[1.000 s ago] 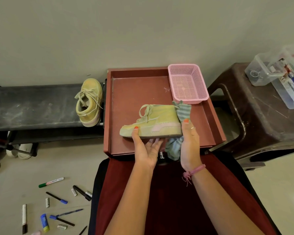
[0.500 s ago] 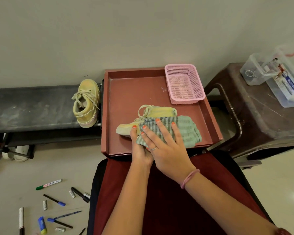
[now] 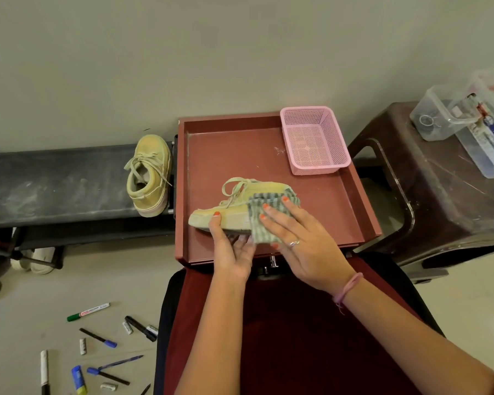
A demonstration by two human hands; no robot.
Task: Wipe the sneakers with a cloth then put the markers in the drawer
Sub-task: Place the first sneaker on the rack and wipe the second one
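drawer [image 3: 340, 195] | right hand [image 3: 300, 238] — cloth [image 3: 261, 220] slid heelward | left hand [image 3: 233, 249] steadies sneaker [image 3: 228, 215]

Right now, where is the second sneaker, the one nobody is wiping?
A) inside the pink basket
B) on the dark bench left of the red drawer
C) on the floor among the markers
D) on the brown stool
B: the second sneaker stands on the dark bench, just left of the red drawer, while the hands work on the other one.
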